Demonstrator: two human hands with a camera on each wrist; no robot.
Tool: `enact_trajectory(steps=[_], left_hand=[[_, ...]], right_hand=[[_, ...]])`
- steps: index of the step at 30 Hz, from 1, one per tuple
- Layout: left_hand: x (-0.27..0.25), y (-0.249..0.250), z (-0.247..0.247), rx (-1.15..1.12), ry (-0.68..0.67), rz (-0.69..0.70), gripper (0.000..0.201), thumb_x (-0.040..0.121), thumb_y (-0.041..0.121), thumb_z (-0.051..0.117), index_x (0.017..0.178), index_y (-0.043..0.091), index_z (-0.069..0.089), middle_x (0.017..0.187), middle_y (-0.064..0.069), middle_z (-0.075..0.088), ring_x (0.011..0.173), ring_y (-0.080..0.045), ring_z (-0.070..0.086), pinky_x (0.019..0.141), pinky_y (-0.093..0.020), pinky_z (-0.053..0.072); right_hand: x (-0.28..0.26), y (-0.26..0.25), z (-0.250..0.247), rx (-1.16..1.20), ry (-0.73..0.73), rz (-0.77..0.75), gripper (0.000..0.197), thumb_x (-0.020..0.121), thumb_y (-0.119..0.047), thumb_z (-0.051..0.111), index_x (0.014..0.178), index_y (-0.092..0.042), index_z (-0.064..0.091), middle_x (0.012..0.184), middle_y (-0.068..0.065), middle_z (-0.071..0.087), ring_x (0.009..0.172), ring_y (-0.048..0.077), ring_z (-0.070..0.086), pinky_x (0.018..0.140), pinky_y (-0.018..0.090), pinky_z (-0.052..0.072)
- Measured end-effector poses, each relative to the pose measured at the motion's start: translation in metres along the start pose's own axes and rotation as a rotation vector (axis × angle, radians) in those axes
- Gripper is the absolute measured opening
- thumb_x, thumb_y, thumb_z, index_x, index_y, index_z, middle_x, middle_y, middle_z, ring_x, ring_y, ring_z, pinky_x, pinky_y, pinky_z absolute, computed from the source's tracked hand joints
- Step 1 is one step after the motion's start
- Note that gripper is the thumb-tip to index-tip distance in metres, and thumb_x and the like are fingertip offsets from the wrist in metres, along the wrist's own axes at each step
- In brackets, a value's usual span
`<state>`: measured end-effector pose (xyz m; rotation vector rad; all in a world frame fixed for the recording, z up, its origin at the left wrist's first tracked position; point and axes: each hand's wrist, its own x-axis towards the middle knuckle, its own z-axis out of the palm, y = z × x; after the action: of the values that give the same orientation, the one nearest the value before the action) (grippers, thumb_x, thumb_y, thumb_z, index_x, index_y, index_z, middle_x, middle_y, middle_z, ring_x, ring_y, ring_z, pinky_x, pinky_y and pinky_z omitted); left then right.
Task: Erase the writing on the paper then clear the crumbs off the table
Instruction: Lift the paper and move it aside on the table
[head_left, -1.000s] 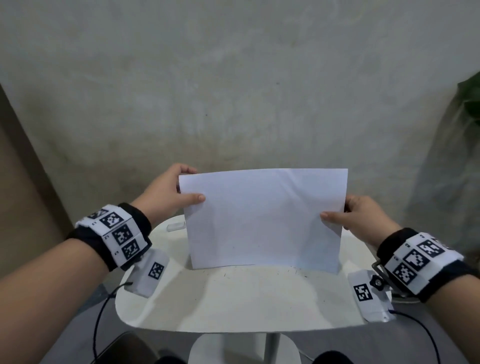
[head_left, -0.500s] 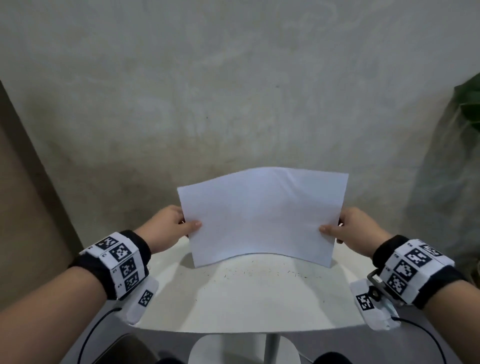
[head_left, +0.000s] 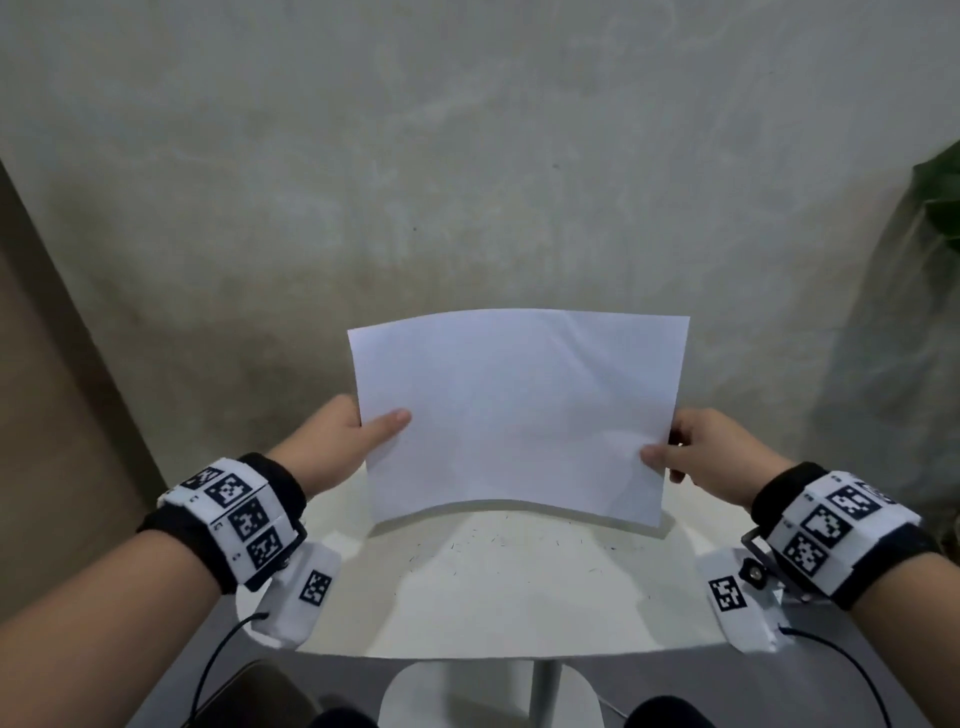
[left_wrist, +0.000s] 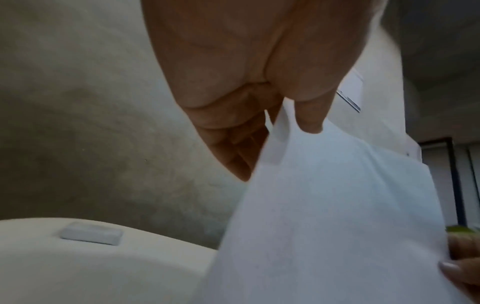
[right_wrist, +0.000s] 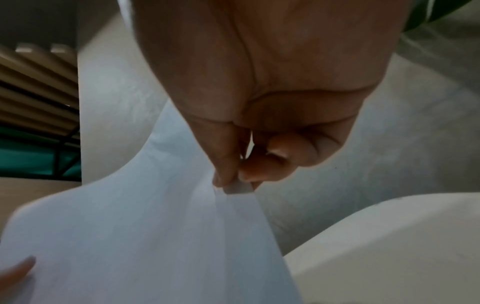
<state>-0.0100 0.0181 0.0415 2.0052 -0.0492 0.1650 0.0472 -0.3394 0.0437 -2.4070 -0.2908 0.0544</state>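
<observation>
1. The paper is being held upright above the far half of the white table, its long axis running left to right, its face toward the camera and its lower edge bowing just over the tabletop.
2. The left hand is pinching the sheet's left edge, thumb on the near face and fingers behind; the left wrist view is showing the same pinch.
3. The right hand is pinching the right edge in the same manner, thumb in front. The hands are standing well apart, one at each short side, about level with each other.
4. No writing is showing on the near face, so erasing is appearing complete; faint marks may be escaping this view.
5. Dark crumbs are lying scattered on the table directly below and just nearer than the sheet's lower edge, between the two wrists.
6. A small white eraser is resting on the table to the left, near the far rim, nearer the left hand.
7. Judgement: the crumbs are lying centrally, with neither hand clearly nearer. The coming move is depending on the sheet's long lower edge, which is running parallel to the band of crumbs, or on one hand being freed to brush.
</observation>
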Motion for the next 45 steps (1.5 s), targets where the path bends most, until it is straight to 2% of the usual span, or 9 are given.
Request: enact_trajectory(steps=[7, 14, 19, 23, 28, 32, 37, 41, 45], left_hand=[[0.008, 0.017, 0.006, -0.281, 0.025, -0.060, 0.023, 0.096, 0.032, 0.057, 0.109, 0.017, 0.069, 0.113, -0.004, 0.072, 0.105, -0.026, 0.067, 0.094, -0.043, 0.050], [0.015, 0.038, 0.021, -0.526, -0.083, -0.091, 0.026, 0.095, 0.024, 0.052, 0.108, 0.007, 0.066, 0.104, -0.008, 0.073, 0.090, -0.020, 0.071, 0.082, -0.032, 0.057], [0.017, 0.040, 0.012, -0.612, -0.091, -0.107, 0.029, 0.100, 0.021, 0.043, 0.109, 0.001, 0.063, 0.096, -0.010, 0.074, 0.079, -0.020, 0.072, 0.066, -0.029, 0.058], [0.016, 0.039, 0.012, -0.615, -0.124, -0.124, 0.039, 0.087, 0.026, 0.054, 0.117, 0.003, 0.063, 0.111, -0.014, 0.070, 0.092, -0.024, 0.070, 0.085, -0.038, 0.057], [0.015, 0.037, 0.013, -0.654, -0.148, -0.147, 0.045, 0.083, 0.029, 0.054, 0.118, 0.001, 0.062, 0.118, -0.017, 0.066, 0.095, -0.027, 0.067, 0.085, -0.038, 0.055], [0.016, 0.043, 0.010, -0.653, -0.151, -0.132, 0.045, 0.082, 0.029, 0.055, 0.117, 0.002, 0.063, 0.111, -0.016, 0.069, 0.092, -0.025, 0.069, 0.087, -0.040, 0.055], [0.018, 0.052, 0.001, -0.698, -0.118, -0.113, 0.046, 0.083, 0.028, 0.052, 0.120, 0.000, 0.060, 0.113, -0.015, 0.069, 0.096, -0.026, 0.069, 0.085, -0.037, 0.056], [0.017, 0.049, -0.008, -0.640, -0.114, -0.121, 0.047, 0.091, 0.026, 0.054, 0.131, 0.001, 0.055, 0.126, -0.016, 0.064, 0.111, -0.029, 0.063, 0.095, -0.041, 0.051], [0.019, 0.046, -0.014, -0.615, -0.053, -0.125, 0.039, 0.095, 0.026, 0.048, 0.127, 0.006, 0.059, 0.120, -0.011, 0.068, 0.102, -0.025, 0.068, 0.081, -0.036, 0.058]], right_hand=[[-0.006, -0.044, 0.014, -0.101, 0.750, -0.501, 0.059, 0.093, -0.031, 0.053, 0.145, -0.009, 0.034, 0.149, 0.012, 0.035, 0.136, 0.024, 0.034, 0.113, 0.038, 0.028], [0.018, -0.095, 0.084, -0.826, 0.289, -0.846, 0.087, 0.082, -0.064, 0.031, 0.152, -0.014, 0.017, 0.160, 0.006, 0.009, 0.147, 0.027, 0.011, 0.115, 0.054, 0.022], [0.021, -0.088, 0.099, -1.092, 0.084, -1.246, 0.075, 0.085, -0.059, 0.031, 0.147, -0.017, 0.035, 0.156, 0.000, 0.028, 0.146, 0.023, 0.021, 0.114, 0.051, 0.011], [0.031, -0.100, 0.079, -0.884, 0.355, -0.936, 0.079, 0.087, -0.060, 0.038, 0.150, -0.014, 0.029, 0.157, 0.009, 0.023, 0.145, 0.030, 0.020, 0.114, 0.054, 0.018], [0.025, -0.092, 0.095, -1.030, 0.172, -1.296, 0.076, 0.081, -0.052, 0.062, 0.145, -0.017, 0.041, 0.154, 0.002, 0.033, 0.144, 0.025, 0.026, 0.113, 0.053, 0.014], [0.024, -0.103, 0.083, -0.893, 0.374, -1.015, 0.079, 0.084, -0.055, 0.055, 0.149, -0.016, 0.033, 0.157, 0.000, 0.026, 0.145, 0.031, 0.019, 0.113, 0.054, 0.013], [0.012, -0.089, 0.105, -1.034, 0.164, -1.279, 0.081, 0.072, -0.045, 0.070, 0.143, -0.018, 0.043, 0.155, 0.001, 0.032, 0.146, 0.024, 0.019, 0.115, 0.053, 0.008], [0.015, -0.077, 0.086, -0.940, 0.223, -1.071, 0.075, 0.081, -0.048, 0.054, 0.146, -0.018, 0.035, 0.156, 0.005, 0.028, 0.144, 0.025, 0.021, 0.115, 0.048, 0.015], [0.013, -0.059, 0.072, -0.899, 0.094, -1.068, 0.033, 0.084, -0.037, 0.041, 0.084, -0.030, 0.074, 0.102, -0.013, 0.071, 0.113, 0.016, 0.063, 0.101, 0.039, 0.042]])
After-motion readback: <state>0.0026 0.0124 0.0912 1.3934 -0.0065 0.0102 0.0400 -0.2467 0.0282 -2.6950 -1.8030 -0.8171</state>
